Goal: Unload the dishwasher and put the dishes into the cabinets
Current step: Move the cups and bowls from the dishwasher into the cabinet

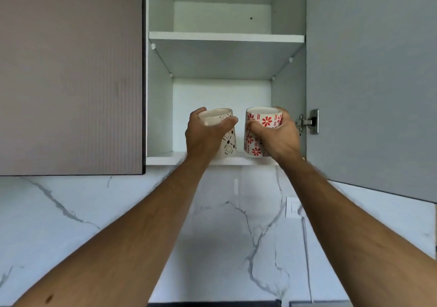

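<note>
Now my left hand [203, 131] and right hand [277, 133] each clasp a cup [228, 141], [254, 138] at frame centre; rims may clink, or one slip off the shelf [165, 159] edge.

- The black-patterned cup [228, 138] was white with small black squares and dashes, stood upright, tilted slightly, at the front edge of the cabinet's [160, 108] bottom shelf [165, 157], gripped by the left hand [205, 134].
- The red-flowered cup [256, 131] was white with red flowers and bars, upright, just beside the first, apart from it, on or just above the same shelf, gripped by the right hand [276, 134].
- The cabinet was white inside, its door [369, 82] swung open to the right.
</note>
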A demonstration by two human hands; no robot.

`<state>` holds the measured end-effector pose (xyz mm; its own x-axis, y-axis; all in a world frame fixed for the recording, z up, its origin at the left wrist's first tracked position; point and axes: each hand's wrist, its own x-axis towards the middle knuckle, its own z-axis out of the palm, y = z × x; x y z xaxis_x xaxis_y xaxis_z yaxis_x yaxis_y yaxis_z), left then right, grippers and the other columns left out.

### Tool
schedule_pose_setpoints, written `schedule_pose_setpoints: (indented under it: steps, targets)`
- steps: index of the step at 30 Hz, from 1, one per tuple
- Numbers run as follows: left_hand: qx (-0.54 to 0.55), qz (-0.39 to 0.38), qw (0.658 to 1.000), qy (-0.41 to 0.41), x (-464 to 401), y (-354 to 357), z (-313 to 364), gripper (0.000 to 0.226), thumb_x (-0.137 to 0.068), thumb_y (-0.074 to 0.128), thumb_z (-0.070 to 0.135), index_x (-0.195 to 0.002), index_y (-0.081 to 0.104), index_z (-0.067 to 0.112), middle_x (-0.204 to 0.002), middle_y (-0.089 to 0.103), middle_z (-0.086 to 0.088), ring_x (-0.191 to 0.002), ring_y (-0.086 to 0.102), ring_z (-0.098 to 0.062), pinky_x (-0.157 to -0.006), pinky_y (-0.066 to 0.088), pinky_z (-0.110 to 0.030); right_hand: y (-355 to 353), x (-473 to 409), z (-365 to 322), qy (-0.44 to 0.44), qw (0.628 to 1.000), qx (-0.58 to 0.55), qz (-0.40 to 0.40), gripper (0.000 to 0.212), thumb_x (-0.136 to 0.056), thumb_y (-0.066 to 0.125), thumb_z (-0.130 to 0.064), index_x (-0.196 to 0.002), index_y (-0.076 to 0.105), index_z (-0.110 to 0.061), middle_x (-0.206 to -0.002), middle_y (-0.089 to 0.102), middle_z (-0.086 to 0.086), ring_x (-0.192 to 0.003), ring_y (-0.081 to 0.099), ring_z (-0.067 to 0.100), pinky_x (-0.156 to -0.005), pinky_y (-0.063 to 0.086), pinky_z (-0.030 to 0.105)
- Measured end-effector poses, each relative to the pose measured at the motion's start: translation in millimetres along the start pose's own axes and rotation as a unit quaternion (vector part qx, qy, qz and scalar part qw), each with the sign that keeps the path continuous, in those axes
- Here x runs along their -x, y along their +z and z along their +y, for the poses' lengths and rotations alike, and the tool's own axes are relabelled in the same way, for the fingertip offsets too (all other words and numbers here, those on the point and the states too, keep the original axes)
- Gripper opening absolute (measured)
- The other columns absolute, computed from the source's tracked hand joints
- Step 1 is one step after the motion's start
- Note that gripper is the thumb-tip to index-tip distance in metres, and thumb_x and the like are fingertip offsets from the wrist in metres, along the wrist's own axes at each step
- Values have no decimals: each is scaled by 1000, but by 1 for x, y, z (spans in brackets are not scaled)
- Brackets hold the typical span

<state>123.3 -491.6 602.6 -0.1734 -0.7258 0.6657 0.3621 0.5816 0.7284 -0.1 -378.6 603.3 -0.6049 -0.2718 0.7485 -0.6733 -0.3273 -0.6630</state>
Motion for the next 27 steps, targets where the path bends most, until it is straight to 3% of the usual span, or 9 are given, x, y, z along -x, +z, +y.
schedule_pose_setpoints:
  steps: [2, 5, 9, 17, 21, 27]
  targets:
    - [-1, 3, 1000, -12, -19, 11, -1, 85, -58, 88, 47, -130, 48, 26, -117, 62, 8, -101, 62, -10, -89, 54, -32, 3, -24, 5, 6, 1000, 12, -6, 52, -73, 83, -37, -113, 49, -29, -92, 65, -10, -79, 64, 4, -52, 49, 15]
    - [-16, 7, 999, -31, -46, 28, -11, 83, -62, 88, 46, -131, 48, 23, -119, 59, 6, -104, 59, -14, -89, 51, -29, 7, -57, 21, 20, 1000, 15, 6, 53, -72, 83, -39, -111, 50, -28, -92, 65, -10, -80, 64, 6, -53, 48, 18]
    - [-60, -10, 997, -56, -75, 47, -33, 93, -55, 88, 55, -132, 48, 22, -122, 59, 3, -108, 59, -20, -95, 52, -38, 13, -88, 46, 36, 998, 59, 9, 60, -69, 83, -46, -115, 50, -24, -94, 64, -7, -82, 65, 11, -51, 48, 21]
    - [-145, -72, 985, -59, -124, 75, -60, 104, -46, 84, 65, -129, 50, 14, -123, 58, 0, -109, 59, -23, -94, 52, -39, 28, -141, 83, 53, 989, 138, 29, 67, -66, 82, -54, -114, 52, -18, -101, 67, 0, -88, 67, 20, -72, 61, 37]
    - [-166, -108, 978, -68, -145, 86, -65, 90, -40, 85, 66, -105, 57, 10, -107, 65, -1, -96, 64, -23, -87, 56, -40, 40, -165, 85, 49, 985, 164, 32, 68, -63, 83, -57, -111, 58, -16, -99, 68, 1, -81, 67, 18, -67, 59, 33]
    - [-165, -140, 971, -103, -172, 105, -87, 99, -17, 82, 66, -99, 66, 12, -96, 72, -6, -86, 70, -25, -81, 59, -42, 55, -185, 99, 80, 970, 231, 13, 56, -64, 82, -61, -91, 65, -14, -89, 67, 3, -69, 60, 15, -48, 42, 22]
